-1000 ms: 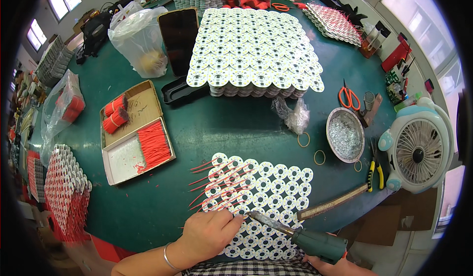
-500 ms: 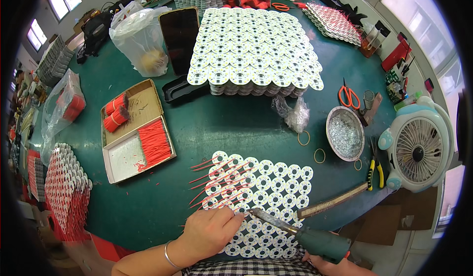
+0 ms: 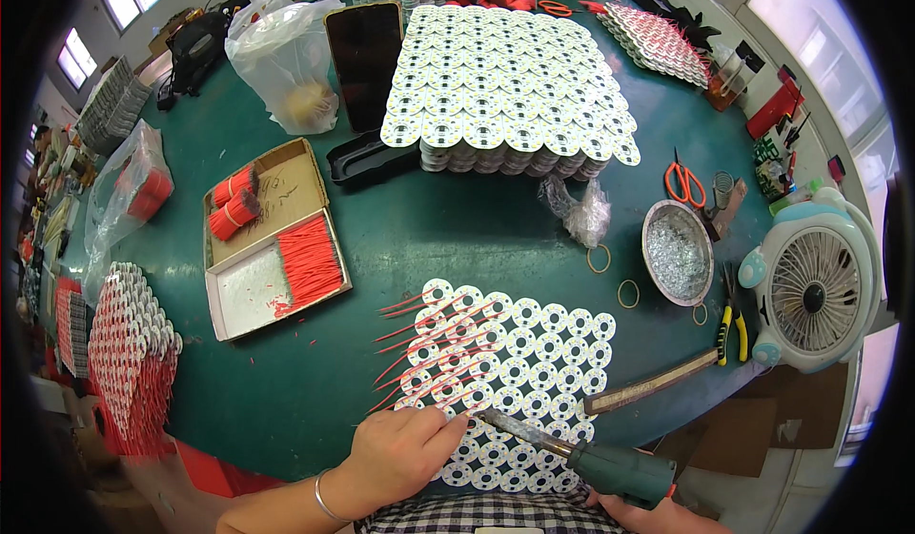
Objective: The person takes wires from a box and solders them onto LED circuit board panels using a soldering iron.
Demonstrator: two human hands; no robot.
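Observation:
A panel of round white circuit boards (image 3: 541, 375) lies in front of me, with red wires (image 3: 419, 329) fanning leftward from its left columns. Over the panel's lower left, my left hand (image 3: 405, 453) has thumb and forefinger pinched together on a thin red wire, mostly hidden by the fingers. My right hand (image 3: 624, 513), partly covered by the tool, grips a soldering iron (image 3: 624, 472) with a green handle. The iron's tip meets the panel just beside my left fingertips.
An open box of red wires (image 3: 310, 253) stands left. Behind the panel is a tall stack of board panels (image 3: 510, 86). To the right are a metal bowl (image 3: 677, 253), a wooden strip (image 3: 653, 382), yellow-handled pliers (image 3: 732, 329), orange-handled scissors (image 3: 684, 183) and a fan (image 3: 812, 296).
The whole scene has shifted slightly right and up in the view. My hands keep nearly the same pose, with the iron's tip still beside my left fingertips.

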